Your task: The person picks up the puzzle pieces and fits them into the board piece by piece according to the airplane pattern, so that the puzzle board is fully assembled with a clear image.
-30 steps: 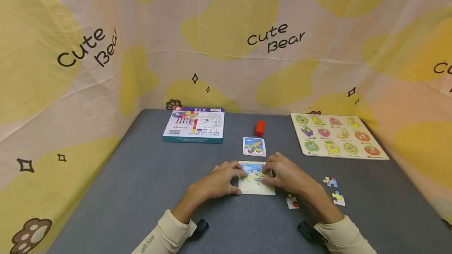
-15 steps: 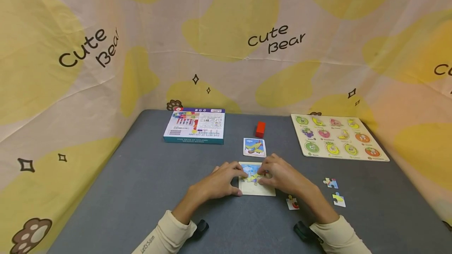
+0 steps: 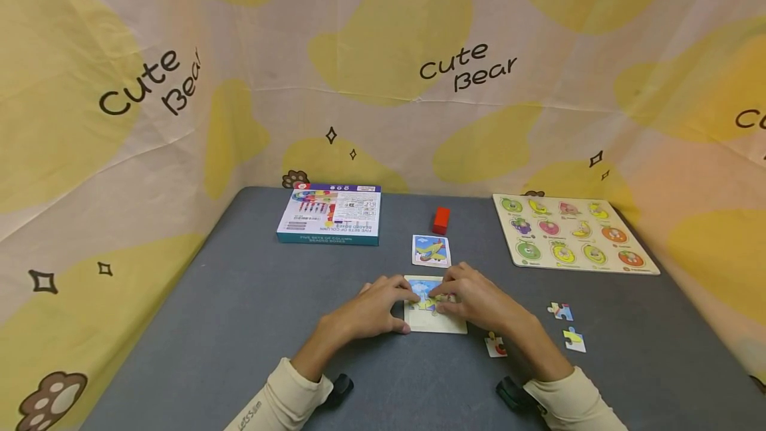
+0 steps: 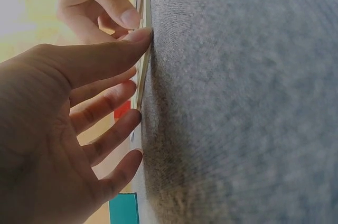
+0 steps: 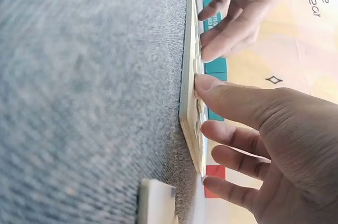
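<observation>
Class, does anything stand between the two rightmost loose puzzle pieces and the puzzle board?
Yes: in the head view, the right hand and wrist lie across the direct line to the puzzle board.

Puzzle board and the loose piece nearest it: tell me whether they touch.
Apart. The head view shows a strip of grey table between the puzzle board and the piece.

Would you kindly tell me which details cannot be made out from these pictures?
Head view: the right hand covers part of the picture on the square cream wooden puzzle board.
Head view: lettering on the white and teal cardboard box is mostly too small to read.
Right wrist view: the bottom edge cuts off part of a cream wooden puzzle piece.
Left wrist view: the left hand and shallow angle hide the board's printed face.
</observation>
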{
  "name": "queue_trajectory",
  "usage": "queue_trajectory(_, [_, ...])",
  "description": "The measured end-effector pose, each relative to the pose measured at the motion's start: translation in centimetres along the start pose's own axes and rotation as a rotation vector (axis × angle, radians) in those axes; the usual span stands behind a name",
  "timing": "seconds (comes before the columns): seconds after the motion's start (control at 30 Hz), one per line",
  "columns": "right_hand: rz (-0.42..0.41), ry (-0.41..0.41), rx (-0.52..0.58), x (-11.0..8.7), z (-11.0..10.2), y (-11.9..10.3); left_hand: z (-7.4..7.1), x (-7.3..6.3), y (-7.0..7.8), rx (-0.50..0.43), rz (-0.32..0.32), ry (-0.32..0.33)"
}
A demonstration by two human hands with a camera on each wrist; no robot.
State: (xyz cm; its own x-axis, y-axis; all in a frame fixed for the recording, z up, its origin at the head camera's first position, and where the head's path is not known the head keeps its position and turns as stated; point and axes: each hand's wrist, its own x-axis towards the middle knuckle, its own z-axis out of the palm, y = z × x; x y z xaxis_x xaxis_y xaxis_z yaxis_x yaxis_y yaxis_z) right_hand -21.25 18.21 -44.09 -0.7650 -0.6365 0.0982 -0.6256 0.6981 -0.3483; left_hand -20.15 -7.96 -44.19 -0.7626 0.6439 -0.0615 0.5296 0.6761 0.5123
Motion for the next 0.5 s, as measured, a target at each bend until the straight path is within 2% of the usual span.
queue_trajectory(0.5, [0.0,0.016,-0.026,-0.06,0.08,-0.24,-0.2,-0.06,0.32,0.001,-0.005,-0.011])
